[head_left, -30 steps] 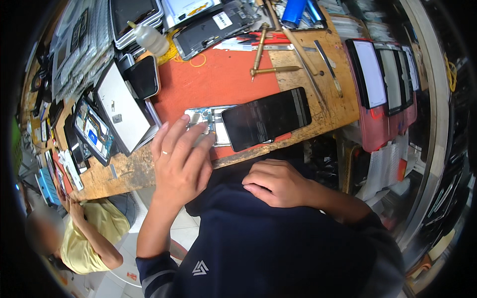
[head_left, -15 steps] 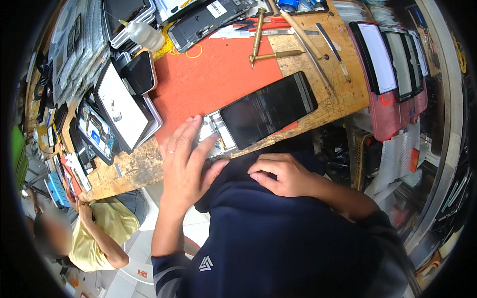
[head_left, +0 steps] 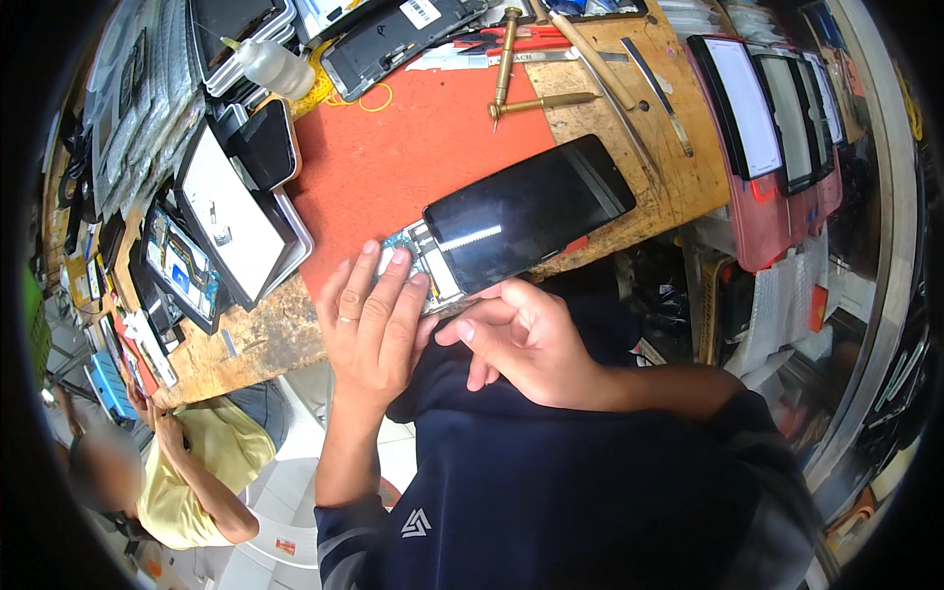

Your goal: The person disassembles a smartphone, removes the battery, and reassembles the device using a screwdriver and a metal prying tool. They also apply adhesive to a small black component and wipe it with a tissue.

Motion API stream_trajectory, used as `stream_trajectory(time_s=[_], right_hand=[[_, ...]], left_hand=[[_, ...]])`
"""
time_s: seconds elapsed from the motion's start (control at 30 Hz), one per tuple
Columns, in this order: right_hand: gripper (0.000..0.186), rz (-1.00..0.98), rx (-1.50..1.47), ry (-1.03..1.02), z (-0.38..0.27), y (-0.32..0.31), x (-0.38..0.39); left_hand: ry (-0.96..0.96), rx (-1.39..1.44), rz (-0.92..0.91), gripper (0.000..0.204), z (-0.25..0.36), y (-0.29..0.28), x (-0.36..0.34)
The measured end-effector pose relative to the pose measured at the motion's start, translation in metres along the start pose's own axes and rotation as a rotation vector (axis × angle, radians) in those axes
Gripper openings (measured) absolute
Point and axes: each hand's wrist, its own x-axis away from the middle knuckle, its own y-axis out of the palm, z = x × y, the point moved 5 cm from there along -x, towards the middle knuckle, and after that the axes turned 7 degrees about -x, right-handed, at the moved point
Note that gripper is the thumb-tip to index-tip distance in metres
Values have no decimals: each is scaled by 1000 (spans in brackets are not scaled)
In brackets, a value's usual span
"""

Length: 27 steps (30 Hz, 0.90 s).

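Note:
A smartphone (head_left: pixel 531 211) with a black screen lies slanted across the table's near edge, its left end showing a bare blue circuit board (head_left: pixel 401 242) and metal parts. My left hand (head_left: pixel 369 329), a ring on one finger, grips that end, fingertips on the board and thumb by the near edge. Just below the phone's near side is my right hand (head_left: pixel 536 344), palm partly turned up. Its fingers are loosely bent and apart, with nothing seen in them; the index finger is close to the phone's edge, and I cannot tell whether it touches.
Beyond the phone lies a red mat (head_left: pixel 374 162) on the wooden table (head_left: pixel 678 192), with brass screwdrivers (head_left: pixel 506 59) and tweezers (head_left: pixel 659 98). A white bottle (head_left: pixel 275 67) and opened phones (head_left: pixel 182 265) stand left. A person in a yellow shirt (head_left: pixel 202 472) sits at lower left.
My right hand has risen from my lap to the phone's near edge and opened its fingers. My left fingers have drawn together on the board; the phone has shifted slightly, with a new glare on its screen.

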Motion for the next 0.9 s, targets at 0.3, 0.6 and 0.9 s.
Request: stream_trajectory(time_s=[0.3,0.6,0.9], right_hand=[[16,35,28,-61,9,-2,-8],[12,78,128,-169,1,-7,-7],[10,90,96,-168,5,-7,-7]], left_hand=[[-21,77,56,34,-1,1,-2],[-14,39,59,26,2,-1,-2],[-25,92,80,25,2,0,-2]])
